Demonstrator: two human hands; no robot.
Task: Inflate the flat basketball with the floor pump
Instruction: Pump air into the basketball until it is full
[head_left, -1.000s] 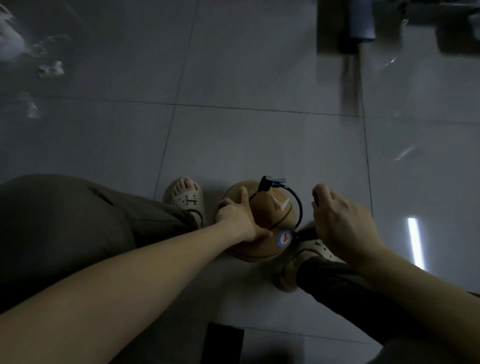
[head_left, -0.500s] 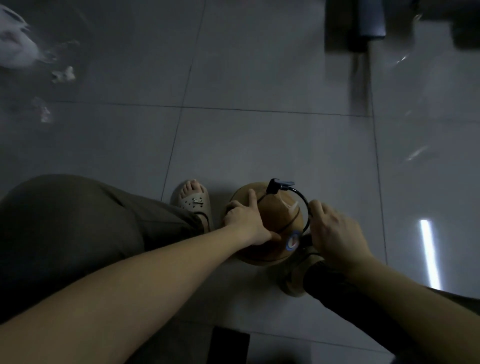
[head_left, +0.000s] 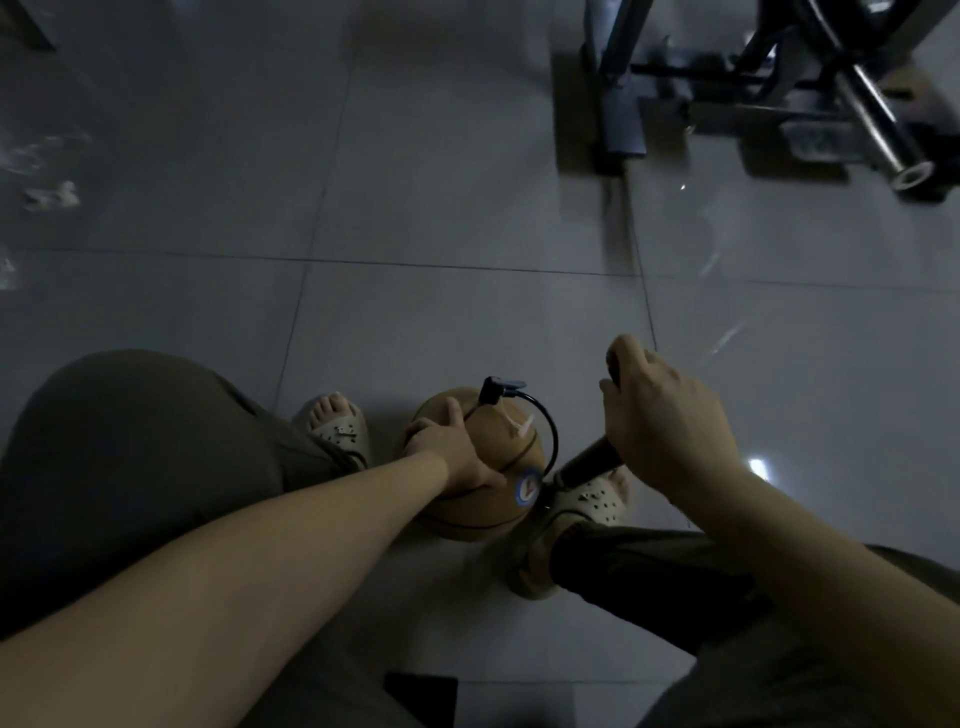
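A brown basketball with a round blue and red logo sits on the tiled floor between my two feet. My left hand rests on top of the ball, fingers spread over it. A black hose loops from a nozzle on the ball's top down to the floor pump. My right hand grips the pump handle, raised above the dark pump barrel. The handle itself is mostly hidden inside the fist. The pump's base is hidden by my right foot in a pale sandal.
A dark metal frame with bars and a tube stands on the floor at the far right. My left foot is just left of the ball. Small pale scraps lie at the far left. A dark flat object lies at the bottom edge.
My right hand has risen with the pump handle, exposing the barrel. The view has tilted up, bringing the metal frame into sight. My left hand stays on the ball.
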